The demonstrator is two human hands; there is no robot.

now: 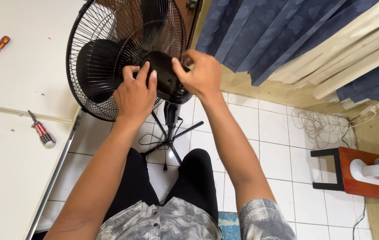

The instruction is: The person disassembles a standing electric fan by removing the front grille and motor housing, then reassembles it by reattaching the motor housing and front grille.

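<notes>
**Both hands on the fan's motor housing**

Here we are, looking down past the knees at a black fan (127,58) on its stand. The left hand (135,95) lies flat against the near side of the glossy motor housing (165,78), fingers spread and pressed to the shell, thumb up along its edge. The right hand (202,73) comes in from the other side, fingers curled over the top of the housing, thumb hooked against its face; whether it pinches anything small there, I cannot tell. So the housing sits squeezed between the two hands, with the wire grille (91,66) just beyond the left hand's knuckles.

Below the hands, the stand (170,120) drops to the tiled floor, a cord (154,142) trailing around its feet. Well off to the left of the left hand, two screwdrivers lie on a white table: an orange one (0,46) farther away, a red-and-white one (42,132) nearer. Above the right hand hangs a blue curtain (278,31).
</notes>
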